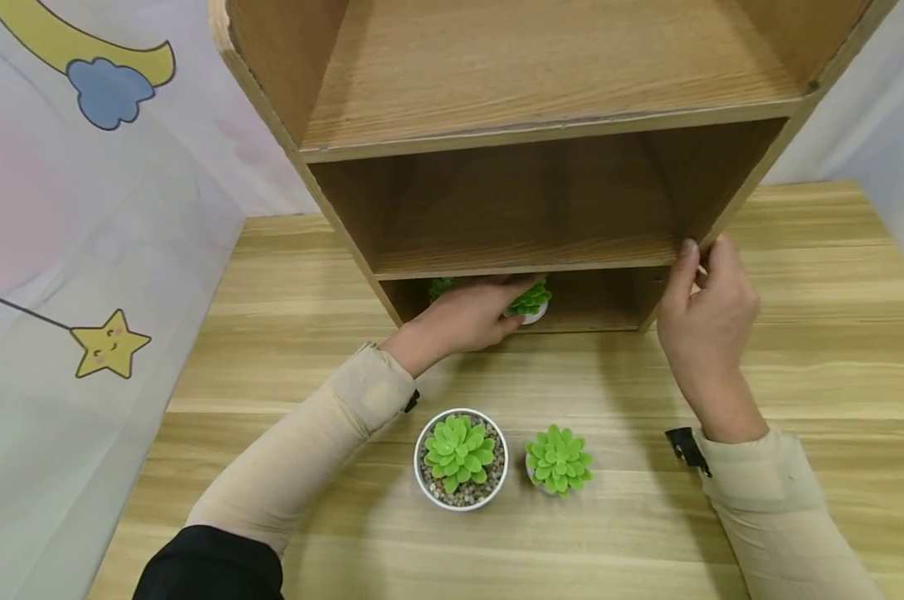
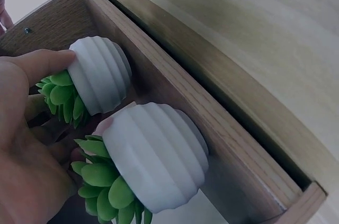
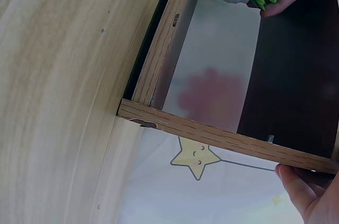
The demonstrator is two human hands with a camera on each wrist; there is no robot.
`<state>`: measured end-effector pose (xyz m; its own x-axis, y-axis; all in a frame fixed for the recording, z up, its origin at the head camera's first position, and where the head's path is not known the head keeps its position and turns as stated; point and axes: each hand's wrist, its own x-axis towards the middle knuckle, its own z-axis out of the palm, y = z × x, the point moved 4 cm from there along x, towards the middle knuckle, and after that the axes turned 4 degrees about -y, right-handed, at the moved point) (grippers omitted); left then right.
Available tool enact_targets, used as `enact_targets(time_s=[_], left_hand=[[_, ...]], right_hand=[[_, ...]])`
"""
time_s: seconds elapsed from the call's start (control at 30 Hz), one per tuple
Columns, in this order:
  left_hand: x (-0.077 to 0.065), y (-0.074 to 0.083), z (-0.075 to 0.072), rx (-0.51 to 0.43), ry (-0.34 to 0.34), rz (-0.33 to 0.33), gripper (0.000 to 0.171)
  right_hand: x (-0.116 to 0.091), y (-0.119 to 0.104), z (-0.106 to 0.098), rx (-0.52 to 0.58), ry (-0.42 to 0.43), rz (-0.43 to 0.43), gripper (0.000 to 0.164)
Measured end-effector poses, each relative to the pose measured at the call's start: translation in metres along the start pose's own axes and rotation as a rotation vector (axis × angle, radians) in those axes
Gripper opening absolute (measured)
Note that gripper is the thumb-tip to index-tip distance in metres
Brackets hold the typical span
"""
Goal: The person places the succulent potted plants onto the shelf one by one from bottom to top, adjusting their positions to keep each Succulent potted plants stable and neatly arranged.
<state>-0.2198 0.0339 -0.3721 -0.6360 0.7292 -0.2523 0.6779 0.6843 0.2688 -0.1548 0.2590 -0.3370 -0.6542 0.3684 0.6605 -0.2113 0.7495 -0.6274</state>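
My left hand [image 1: 462, 317] reaches into the lowest compartment of a wooden shelf unit [image 1: 556, 125]. Its thumb lies on the rim of a small white ribbed pot with a green succulent [image 2: 100, 75], and the fingers curl behind the leaves. A second potted succulent [image 2: 156, 155] stands beside it in the same compartment, close to the fingertips. On the right, my right hand [image 1: 710, 321] grips the front edge of the shelf's side panel, thumb in front and fingers bent around the outside.
On the wood-grain table [image 1: 272, 300], in front of the shelf, stand a larger succulent in a round white pot with pebbles [image 1: 461, 459] and a smaller succulent [image 1: 559, 460]. A printed cloth [image 1: 39, 225] with a moon and star hangs at the left.
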Motion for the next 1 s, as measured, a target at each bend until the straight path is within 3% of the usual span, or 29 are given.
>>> enact_targets(time_s=[0.37, 1.0], left_hand=[[0.0007, -0.0011, 0.0013, -0.002, 0.026, 0.013, 0.060], [0.0060, -0.0001, 0.0027, -0.020, -0.005, 0.002, 0.060]], right_hand=[[-0.0004, 0.0021, 0.0004, 0.001, -0.003, 0.007, 0.028], [-0.0002, 0.0004, 0.0001, 0.008, -0.013, 0.008, 0.029]])
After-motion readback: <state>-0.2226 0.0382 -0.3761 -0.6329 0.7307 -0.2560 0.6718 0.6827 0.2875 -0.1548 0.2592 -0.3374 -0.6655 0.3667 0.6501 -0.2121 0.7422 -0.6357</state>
